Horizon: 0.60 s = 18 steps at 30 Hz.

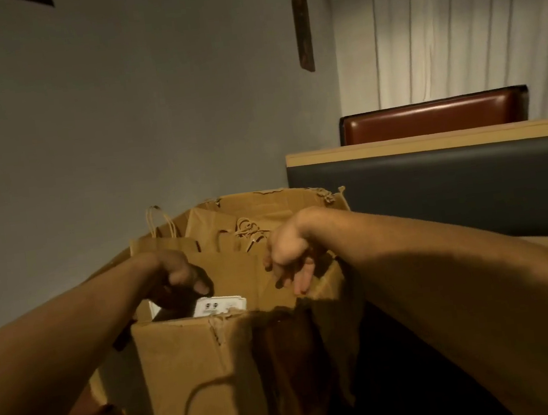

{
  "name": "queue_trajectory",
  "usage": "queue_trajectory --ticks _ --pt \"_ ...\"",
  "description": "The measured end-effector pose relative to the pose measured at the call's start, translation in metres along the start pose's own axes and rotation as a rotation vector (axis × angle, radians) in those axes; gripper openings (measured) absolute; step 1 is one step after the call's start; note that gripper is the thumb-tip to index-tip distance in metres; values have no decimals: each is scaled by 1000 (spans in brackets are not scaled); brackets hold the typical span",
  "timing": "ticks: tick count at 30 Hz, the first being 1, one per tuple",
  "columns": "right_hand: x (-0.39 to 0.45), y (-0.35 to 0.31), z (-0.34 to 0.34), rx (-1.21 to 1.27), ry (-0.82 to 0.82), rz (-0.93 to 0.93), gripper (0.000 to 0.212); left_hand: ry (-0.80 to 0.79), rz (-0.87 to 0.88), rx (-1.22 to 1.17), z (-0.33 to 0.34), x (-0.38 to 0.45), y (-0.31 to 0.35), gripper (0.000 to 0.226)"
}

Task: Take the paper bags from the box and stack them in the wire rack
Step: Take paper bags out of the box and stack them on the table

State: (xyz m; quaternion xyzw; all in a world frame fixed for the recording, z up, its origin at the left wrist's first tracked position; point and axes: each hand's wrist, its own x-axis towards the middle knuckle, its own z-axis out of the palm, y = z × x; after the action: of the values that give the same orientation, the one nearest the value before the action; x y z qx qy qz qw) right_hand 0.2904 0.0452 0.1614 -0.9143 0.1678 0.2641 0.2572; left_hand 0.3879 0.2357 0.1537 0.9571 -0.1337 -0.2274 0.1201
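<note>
A cardboard box (pixel 195 365) sits low in the frame's centre with paper bags (pixel 220 234) standing inside it. Both hands reach into its top, the left hand (pixel 179 276) left of the right hand (pixel 288 253). Behind, at right, a bench back (pixel 434 117) rises above a partition (pixel 435 184); curtains (pixel 470 17) hang upper right.

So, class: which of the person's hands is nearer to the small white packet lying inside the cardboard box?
Left. The left hand hangs just above the white packet, fingertips close to it. The right hand is farther away to the right, fingers curled on brown paper.
</note>
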Motion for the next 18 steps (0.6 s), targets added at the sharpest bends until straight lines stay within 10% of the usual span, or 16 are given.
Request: queue_trajectory --ticks 6,10,15,18 --pt "13 13 5 259 -93 -104 72 -342 165 125 4 1 -8 35" --pt "9 24 0 466 29 -107 61 -302 287 -142 7 2 -7 75" --pt "11 27 -5 431 120 15 7 -132 236 249 12 -3 6 26" --pt "11 28 -6 308 119 101 14 57 90 246 2 -7 6 37"
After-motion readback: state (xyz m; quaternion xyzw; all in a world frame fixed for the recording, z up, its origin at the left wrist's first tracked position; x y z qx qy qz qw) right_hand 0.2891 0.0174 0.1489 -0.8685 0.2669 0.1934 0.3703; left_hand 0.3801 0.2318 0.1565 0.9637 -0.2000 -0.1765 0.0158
